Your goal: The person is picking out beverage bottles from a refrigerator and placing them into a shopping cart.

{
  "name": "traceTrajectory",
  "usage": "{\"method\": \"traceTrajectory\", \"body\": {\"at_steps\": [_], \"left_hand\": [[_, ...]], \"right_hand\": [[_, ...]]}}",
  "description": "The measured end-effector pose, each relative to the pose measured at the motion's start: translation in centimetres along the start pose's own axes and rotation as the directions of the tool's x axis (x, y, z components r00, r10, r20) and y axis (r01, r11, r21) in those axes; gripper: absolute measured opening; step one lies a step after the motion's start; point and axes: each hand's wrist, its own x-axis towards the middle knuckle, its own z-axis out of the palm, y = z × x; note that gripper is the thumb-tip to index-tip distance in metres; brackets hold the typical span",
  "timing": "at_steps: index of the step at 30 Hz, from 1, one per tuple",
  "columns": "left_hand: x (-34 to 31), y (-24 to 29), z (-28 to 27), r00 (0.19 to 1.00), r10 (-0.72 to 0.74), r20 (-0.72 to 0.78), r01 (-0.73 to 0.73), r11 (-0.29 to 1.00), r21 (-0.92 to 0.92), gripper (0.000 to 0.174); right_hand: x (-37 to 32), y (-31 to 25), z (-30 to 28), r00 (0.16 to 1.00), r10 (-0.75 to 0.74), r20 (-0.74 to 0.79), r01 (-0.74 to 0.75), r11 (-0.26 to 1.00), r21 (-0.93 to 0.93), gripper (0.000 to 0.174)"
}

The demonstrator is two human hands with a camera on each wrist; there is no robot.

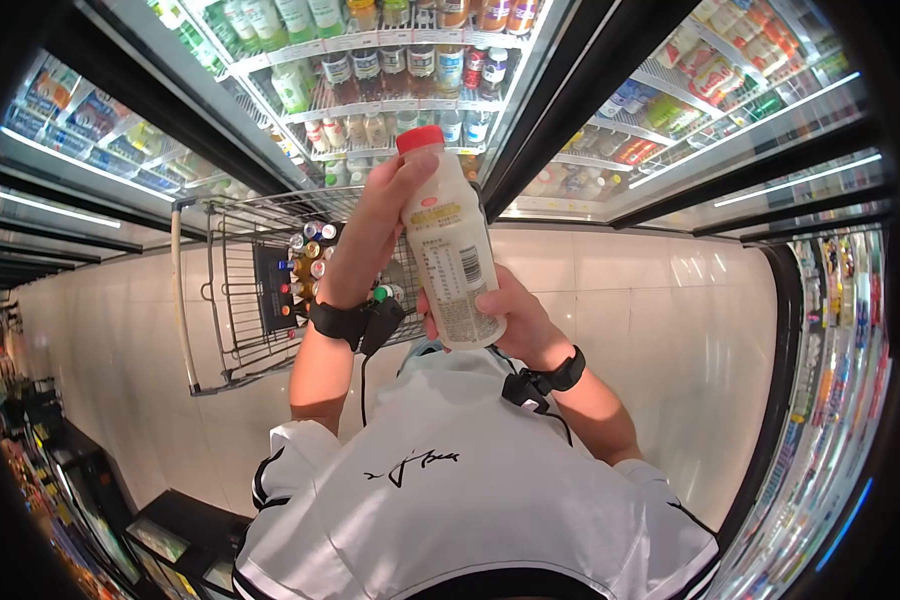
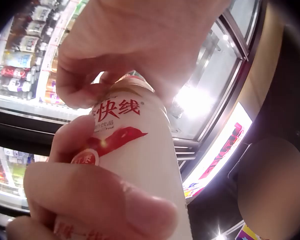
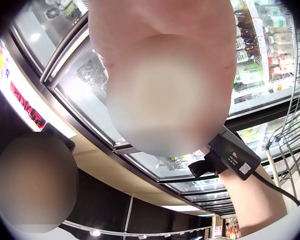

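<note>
A white drink bottle (image 1: 448, 265) with a red cap (image 1: 420, 139) is held up in front of the chest, its barcode side facing the head camera. My left hand (image 1: 375, 220) grips the bottle's upper end, thumb across the neck just under the cap. Around the lower part curls my right hand (image 1: 518, 315), its thumb on the label near the base. In the left wrist view, the bottle's other side (image 2: 150, 150) shows red lettering. A blurred patch covers much of the right wrist view, hiding the grip there.
A wire shopping cart (image 1: 232, 330) with several bottles and cans (image 1: 315, 245) in it stands to the left. Ahead, a glass-door fridge shows shelves of drinks (image 1: 390, 68). More chilled cases line both sides, over a pale tiled floor (image 1: 660, 330).
</note>
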Motion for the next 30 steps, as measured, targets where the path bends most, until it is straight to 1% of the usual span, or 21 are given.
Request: {"method": "traceTrajectory", "body": {"at_steps": [2,5,8,9,10,11,13,14,15,16,17,18,19,21,22,23,25,26,27,29,30], "left_hand": [[0.1,-0.7,0.2,1.0,-0.022,0.019,0.022,0.999,0.023,0.044],[0.8,-1.4,0.0,0.998,-0.055,0.045,0.053,0.998,0.028,0.046],[0.5,-1.3,0.3,0.999,-0.045,0.029,0.044,0.998,0.043,0.042],[0.1,-0.9,0.7,0.999,-0.03,-0.02,0.03,0.999,0.015,0.038],[-0.3,-0.7,0.9,0.997,-0.015,-0.07,0.014,1.0,-0.009,0.035],[-0.5,-0.8,0.7,0.997,-0.003,-0.073,0.002,1.0,-0.005,0.035],[-0.8,-1.1,0.1,0.992,0.066,-0.104,-0.061,0.997,0.049,0.031],[-1.4,-0.6,0.3,0.992,0.093,-0.085,-0.091,0.995,0.032,0.03],[-2.0,-0.5,0.0,0.99,0.108,-0.087,-0.105,0.994,0.043,0.03],[-2.4,-0.9,-0.6,0.987,0.12,-0.105,-0.115,0.992,0.054,0.029],[-2.7,-1.3,-1.3,0.984,0.131,-0.124,-0.124,0.99,0.065,0.028],[-2.9,-1.8,-1.8,0.983,0.15,-0.103,-0.145,0.988,0.056,0.027],[-3.3,-1.9,-1.6,0.981,0.19,-0.051,-0.19,0.982,-0.013,0.03],[-4.3,-1.4,-0.7,0.978,0.206,-0.034,-0.207,0.977,-0.057,0.034],[-4.9,-1.4,-0.4,0.976,0.216,-0.03,-0.217,0.975,-0.045,0.034],[-5.5,-1.4,-0.1,0.974,0.222,-0.046,-0.225,0.972,-0.072,0.036],[-6.5,-1.5,0.3,0.97,0.237,-0.058,-0.241,0.966,-0.09,0.038],[-6.9,-1.6,0.5,0.972,0.226,-0.062,-0.233,0.961,-0.149,0.038],[-7.4,-1.7,0.6,0.975,0.212,-0.069,-0.222,0.952,-0.209,0.039],[-7.9,-2.1,0.7,0.968,0.23,-0.1,-0.245,0.951,-0.188,0.043],[-8.2,-2.1,1.0,0.972,0.211,-0.104,-0.231,0.941,-0.248,0.044]], "right_hand": [[-0.2,0.2,-1.0,0.998,0.029,0.048,-0.029,1.0,0.011,0.07],[-0.3,0.9,-2.0,0.999,0.034,-0.027,-0.033,0.999,0.039,0.077],[-0.4,-0.2,-1.4,0.998,0.059,0.013,-0.059,0.997,0.048,0.071],[-0.1,-0.5,-2.1,0.998,0.059,0.019,-0.06,0.997,0.043,0.071],[0.5,-0.9,-3.5,0.988,-0.074,-0.134,0.035,0.963,-0.268,0.065],[1.0,-1.9,-4.7,0.941,-0.247,-0.231,0.079,0.824,-0.562,0.059],[1.5,-6.6,-6.5,0.775,-0.449,-0.446,0.142,0.81,-0.569,0.047],[2.0,-8.6,-8.6,0.642,-0.647,-0.411,0.189,0.653,-0.733,0.049],[2.9,-10.8,-12.8,0.473,-0.829,-0.298,0.099,0.386,-0.917,0.054],[3.2,-13.1,-12.6,0.329,-0.899,-0.288,0.016,0.31,-0.951,0.06],[3.7,-15.2,-14.2,0.263,-0.944,-0.199,0.014,0.21,-0.978,0.067],[4.5,-17.1,-16.2,0.186,-0.979,-0.081,-0.073,0.068,-0.995,0.073],[5.5,-18.5,-16.7,0.184,-0.98,-0.079,-0.058,0.069,-0.996,0.073],[6.7,-20.2,-16.0,0.125,-0.984,0.128,-0.272,-0.158,-0.949,0.074],[7.3,-20.6,-15.6,0.144,-0.988,0.058,-0.291,-0.098,-0.952,0.071],[7.6,-21.1,-15.6,0.134,-0.989,0.064,-0.28,-0.099,-0.955,0.071],[8.4,-22.2,-16.1,0.132,-0.989,-0.07,-0.361,0.018,-0.932,0.07],[8.5,-22.4,-16.2,0.104,-0.99,-0.097,-0.415,0.045,-0.909,0.059],[8.5,-22.5,-16.2,0.104,-0.99,-0.095,-0.405,0.045,-0.913,0.059],[8.3,-22.3,-16.4,0.141,-0.989,0.032,-0.343,-0.079,-0.936,0.049],[8.2,-22.5,-16.2,0.164,-0.986,-0.044,-0.348,-0.016,-0.937,0.038]]}}
